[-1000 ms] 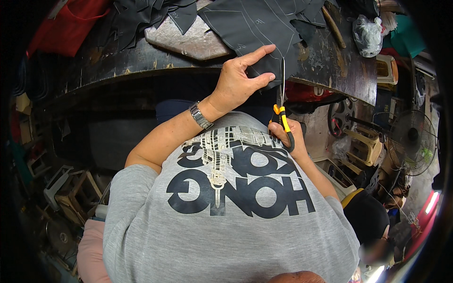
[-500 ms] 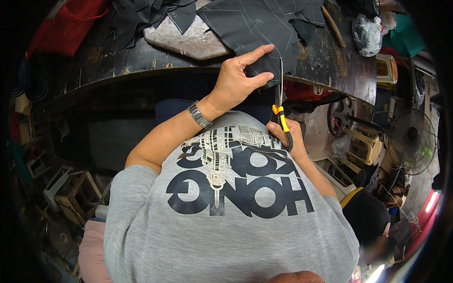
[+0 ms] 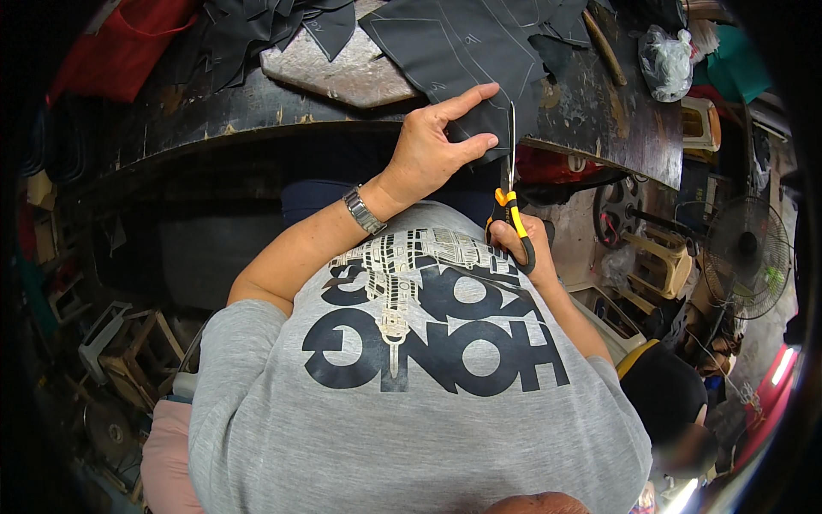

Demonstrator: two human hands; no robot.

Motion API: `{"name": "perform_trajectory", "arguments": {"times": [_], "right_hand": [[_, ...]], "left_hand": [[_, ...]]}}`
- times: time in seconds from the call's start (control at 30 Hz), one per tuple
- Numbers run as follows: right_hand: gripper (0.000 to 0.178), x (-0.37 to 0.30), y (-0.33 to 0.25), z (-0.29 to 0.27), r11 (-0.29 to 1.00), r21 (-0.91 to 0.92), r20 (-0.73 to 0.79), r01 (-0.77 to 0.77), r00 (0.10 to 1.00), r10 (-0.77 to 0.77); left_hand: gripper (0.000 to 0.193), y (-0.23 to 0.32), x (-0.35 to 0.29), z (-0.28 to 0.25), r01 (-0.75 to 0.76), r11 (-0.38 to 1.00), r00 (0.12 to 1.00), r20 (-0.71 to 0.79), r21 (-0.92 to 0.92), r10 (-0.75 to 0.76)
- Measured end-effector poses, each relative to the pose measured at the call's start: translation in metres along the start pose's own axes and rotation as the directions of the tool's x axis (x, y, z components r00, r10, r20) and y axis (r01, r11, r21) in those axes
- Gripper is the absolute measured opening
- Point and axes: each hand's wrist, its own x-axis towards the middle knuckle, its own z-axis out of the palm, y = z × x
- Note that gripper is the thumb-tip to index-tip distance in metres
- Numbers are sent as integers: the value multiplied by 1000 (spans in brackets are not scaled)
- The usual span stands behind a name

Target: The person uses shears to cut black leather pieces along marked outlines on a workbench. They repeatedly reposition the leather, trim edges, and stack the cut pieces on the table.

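A dark grey, leather-like sheet (image 3: 458, 53) with pale drawn lines lies on the table, its near end reaching past the table's edge. My left hand (image 3: 424, 152) grips that near end, thumb and forefinger on top and apart; the other fingers are mostly hidden. Scissors (image 3: 521, 227) with yellow, orange and black handles are in my right hand (image 3: 538, 244), close to my body. Their blades point away from me at the sheet's right side, next to a drawn line, and look nearly closed. Part of my right hand's grip is hidden behind the handles.
A worn pale slab (image 3: 338, 73) lies on the dark table (image 3: 193, 128), with dark cut pieces (image 3: 257, 30) behind it. At the right are a curved wooden stick (image 3: 604, 50), a plastic bag (image 3: 666, 67) and a fan (image 3: 747, 248). Another person's dark cap (image 3: 664, 398) shows at lower right.
The scissors' handles have come closer together and the blades have closed somewhat. My right hand has shifted very slightly; my left hand stays almost where it was.
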Motion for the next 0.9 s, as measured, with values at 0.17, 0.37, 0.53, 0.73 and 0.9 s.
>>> {"name": "perform_trajectory", "arguments": {"times": [0.17, 0.37, 0.53, 0.73, 0.9], "right_hand": [[34, -2, -4, 3, 998, -41, -30, -55, 998, 54], [35, -2, -5, 5, 998, -41, -33, -52, 998, 51], [36, -1, -2, 4, 998, -43, -37, -46, 998, 44], [37, -2, 1, 5, 999, -53, -46, -7, 999, 4], [39, -1, 2, 4, 996, -82, -47, -19, 999, 15]], "left_hand": [[57, -4, 0, 1, -30, 999, 999, -15, 19, 30], [57, -5, -1, 1, -23, 1000, 1000, -13, 10, 23], [57, -4, 0, 1, -32, 999, 999, -17, 34, 32], [57, -3, -1, 1, 2, 1000, 1000, -5, 5, -2], [57, -3, -1, 1, -18, 1000, 1000, -19, 11, 19]]}}
